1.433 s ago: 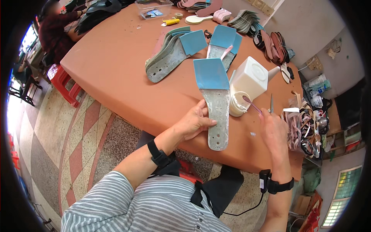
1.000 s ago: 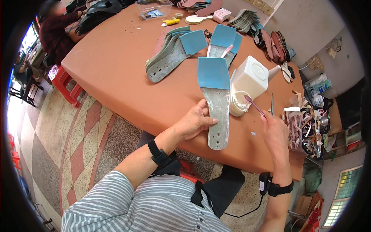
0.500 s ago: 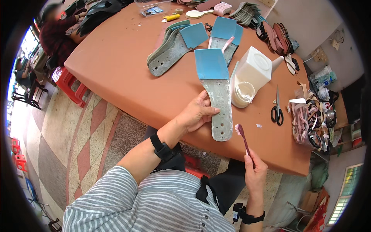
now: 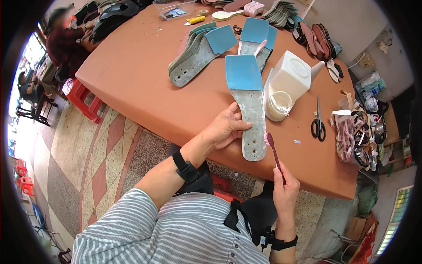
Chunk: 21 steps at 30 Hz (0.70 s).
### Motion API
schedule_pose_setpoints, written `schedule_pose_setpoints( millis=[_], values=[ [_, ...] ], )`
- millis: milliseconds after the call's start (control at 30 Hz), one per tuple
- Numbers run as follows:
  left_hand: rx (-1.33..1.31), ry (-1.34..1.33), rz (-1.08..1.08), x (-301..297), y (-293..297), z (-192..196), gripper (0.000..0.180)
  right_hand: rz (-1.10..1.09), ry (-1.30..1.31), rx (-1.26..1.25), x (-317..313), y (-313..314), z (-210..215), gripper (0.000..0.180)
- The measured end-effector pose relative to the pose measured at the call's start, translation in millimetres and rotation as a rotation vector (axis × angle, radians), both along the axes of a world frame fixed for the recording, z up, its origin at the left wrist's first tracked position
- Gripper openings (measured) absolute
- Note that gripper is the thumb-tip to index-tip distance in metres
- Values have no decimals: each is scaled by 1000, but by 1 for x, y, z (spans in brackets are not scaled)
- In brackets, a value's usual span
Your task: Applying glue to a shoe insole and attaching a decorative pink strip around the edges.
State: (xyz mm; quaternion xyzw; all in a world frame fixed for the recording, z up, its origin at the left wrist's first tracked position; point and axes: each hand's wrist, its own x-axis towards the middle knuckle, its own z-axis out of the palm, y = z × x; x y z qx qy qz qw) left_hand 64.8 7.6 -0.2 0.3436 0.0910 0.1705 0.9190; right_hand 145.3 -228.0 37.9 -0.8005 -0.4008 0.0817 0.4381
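Note:
My left hand (image 4: 227, 128) grips a grey insole (image 4: 252, 119) by its left edge, thumb on top. The sole's wide front end carries a blue sheet (image 4: 243, 72), and small holes show near its heel. In my right hand (image 4: 286, 188) is a dark red toothbrush (image 4: 273, 152), held by the handle. Its bristle head is at the sole's right edge, beside the heel half; whether it touches cannot be made out. Just right of the sole stands a small cup of white paste (image 4: 279, 105), against a white plastic jug (image 4: 290, 72) lying tilted.
Stacked grey insoles (image 4: 189, 59) and another blue-fronted pair (image 4: 255, 33) lie beyond. Black-handled scissors (image 4: 318, 127) rest at right, near a clear bag of straps (image 4: 345, 136). Shoe soles (image 4: 281, 15) line the far edge. A person (image 4: 66, 44) sits at far left by a red stool (image 4: 83, 99).
My right hand has moved slightly left and up, bringing the toothbrush head to the insole's right edge. The left hand keeps its hold on the insole. The whole view has shifted a little.

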Motion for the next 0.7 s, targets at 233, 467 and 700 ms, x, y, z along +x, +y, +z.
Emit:
schedule_pose_setpoints(
  millis=[233, 467, 700],
  values=[
    [-5, 20, 2, 0, 0, -1, 68, -4, 43, -11, 9, 16, -1, 27],
    [4, 12, -12, 1, -1, -1, 67, -39, 169, 6, 15, 23, -10, 28],
    [14, 2, 39, 1, -2, -4, 68, -26, 172, -3, 11, 8, -17, 27]
  ],
)
